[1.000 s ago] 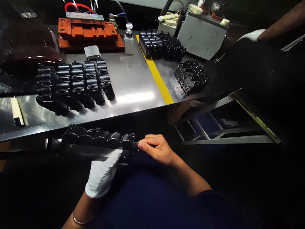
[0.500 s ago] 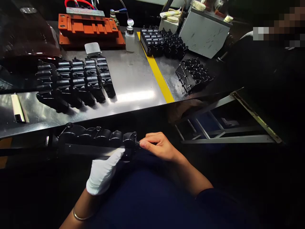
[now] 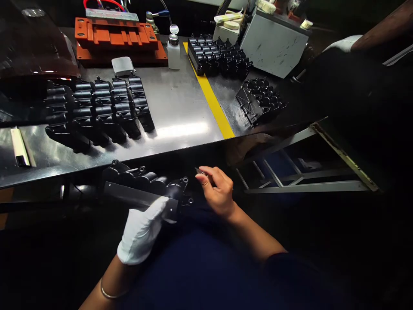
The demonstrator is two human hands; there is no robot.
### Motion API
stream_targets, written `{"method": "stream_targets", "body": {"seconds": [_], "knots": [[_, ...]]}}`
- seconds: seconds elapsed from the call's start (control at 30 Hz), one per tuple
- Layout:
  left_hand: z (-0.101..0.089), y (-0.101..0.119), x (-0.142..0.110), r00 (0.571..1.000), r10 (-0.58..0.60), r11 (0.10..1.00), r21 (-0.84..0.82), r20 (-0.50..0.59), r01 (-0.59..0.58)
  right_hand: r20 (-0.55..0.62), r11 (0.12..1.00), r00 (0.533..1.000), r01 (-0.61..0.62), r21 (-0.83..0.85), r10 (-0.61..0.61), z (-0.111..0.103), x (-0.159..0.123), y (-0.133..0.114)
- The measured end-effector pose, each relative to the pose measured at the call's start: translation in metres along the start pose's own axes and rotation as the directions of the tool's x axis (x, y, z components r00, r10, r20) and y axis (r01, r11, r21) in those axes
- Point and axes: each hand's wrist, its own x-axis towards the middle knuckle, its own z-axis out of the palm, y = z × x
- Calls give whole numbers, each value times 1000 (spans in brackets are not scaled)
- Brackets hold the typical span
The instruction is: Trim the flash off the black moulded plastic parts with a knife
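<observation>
My left hand (image 3: 142, 234), in a white glove, grips a long black moulded plastic part (image 3: 142, 185) below the table's front edge, over my lap. The part is tilted, its right end nearest my right hand. My bare right hand (image 3: 217, 191) is just right of that end, apart from it, fingers pinched on a small thin object I cannot make out (image 3: 199, 171).
On the steel table (image 3: 180, 112) lies a row of similar black parts (image 3: 97, 112), more black parts (image 3: 219, 56) beyond a yellow stripe (image 3: 213, 101), an orange fixture (image 3: 116, 36), a small bottle (image 3: 173, 47) and a grey box (image 3: 274, 43). Another person's sleeve (image 3: 345, 43) shows at far right.
My right hand has drawn back from the part's right end and lifted slightly. The left hand has tilted the part and shifted it to the right.
</observation>
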Motion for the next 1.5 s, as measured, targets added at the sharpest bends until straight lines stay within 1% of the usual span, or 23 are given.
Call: {"method": "stream_targets", "body": {"seconds": [0.03, 0.07, 0.1, 0.17, 0.23, 0.37, 0.57, 0.73, 0.8, 0.83, 0.87, 0.9, 0.93, 0.97, 1.03, 1.07, 1.1, 1.13, 1.2, 1.23, 1.27, 1.37, 1.5], "knots": [[2, 4, -1, 999, -39, 999, -17, -2, 39, -16, 1000, 1000, 2, -20, -3, -1, 2, 1], [4, 8, -1, 997, -75, 997, -29, -13, 75, 18, 1000, 1000, 12, -15, -12, -3, 4, 2], [4, 10, -1, 994, -104, 994, -36, -24, 103, 89, 999, 995, 40, 7, -40, -6, 6, 1], [3, 10, 0, 990, -133, 990, -48, -44, 130, 253, 991, 958, 125, 56, -136, -10, 9, -1], [2, 7, 0, 988, -144, 988, -69, -59, 140, 338, 982, 922, 186, 42, -189, -13, 11, -5], [1, 4, -2, 983, -169, 979, -125, -68, 160, 346, 977, 923, 203, -65, -169, -12, 9, -12], [6, 9, -4, 986, -166, 981, -111, -34, 161, 325, 973, 933, 201, -111, -156, -7, 6, -13], [9, 9, -4, 980, -180, 980, -96, -79, 172, 340, 974, 936, 156, -162, -93, -5, 1, -16], [8, 8, -5, 981, -172, 983, -88, -86, 164, 373, 979, 925, 142, -147, -78, -8, 3, -15], [7, 7, -5, 982, -170, 984, -71, -83, 164, 410, 982, 909, 140, -125, -78, -11, 6, -14], [5, 7, -4, 983, -168, 985, -40, -79, 166, 463, 985, 883, 144, -95, -84, -15, 10, -12], [4, 7, -4, 983, -168, 986, 3, -70, 169, 530, 987, 842, 152, -58, -99, -20, 16, -11], [2, 8, -3, 984, -172, 984, 47, -49, 174, 613, 986, 780, 168, -4, -130, -26, 23, -9], [0, 9, -2, 983, -182, 980, 77, -12, 182, 700, 980, 692, 187, 60, -175, -32, 31, -8], [-2, 11, 1, 971, -221, 975, 46, 93, 218, 831, 952, 474, 222, 209, -293, -44, 45, -7], [-2, 13, 3, 955, -252, 967, -5, 157, 256, 855, 935, 392, 238, 264, -341, -49, 51, -7], [-2, 14, 6, 935, -282, 952, -56, 217, 301, 857, 920, 358, 267, 288, -372, -52, 55, -8], [-1, 15, 8, 912, -311, 933, -96, 268, 347, 844, 908, 372, 314, 278, -386, -55, 57, -9], [0, 15, 11, 872, -360, 899, -126, 331, 419, 791, 886, 471, 424, 187, -392, -55, 59, -10], [0, 14, 13, 856, -382, 888, -120, 349, 445, 765, 873, 511, 469, 134, -392, -55, 58, -10], [1, 13, 13, 845, -399, 879, -115, 356, 463, 747, 859, 537, 503, 90, -392, -53, 57, -10], [1, 9, 14, 834, -418, 870, -107, 360, 482, 738, 838, 551, 545, 35, -389, -49, 53, -8], [-1, 7, 13, 850, -413, 879, -99, 327, 465, 737, 830, 540, 556, 49, -405, -45, 50, -5]]}}
